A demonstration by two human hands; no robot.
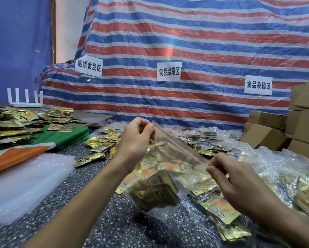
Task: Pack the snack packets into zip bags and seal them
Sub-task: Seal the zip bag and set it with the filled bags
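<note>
Striped tarp point(186, 42) backdrop, three labels point(169, 71). Speckled table point(114, 221): bare strip between empty-bag stack point(24, 185) left and filled bags point(284, 176) right. One zip bag point(169, 154) held above it, packets point(157, 190) inside; left hand point(135, 138) and right hand point(234, 178) each pinch one seal end.

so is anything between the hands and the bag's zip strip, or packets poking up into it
Nothing visible. The left hand and right hand pinch the two ends of the red zip strip on the zip bag, and the snack packets inside sit low in the bag, below the strip.
</note>
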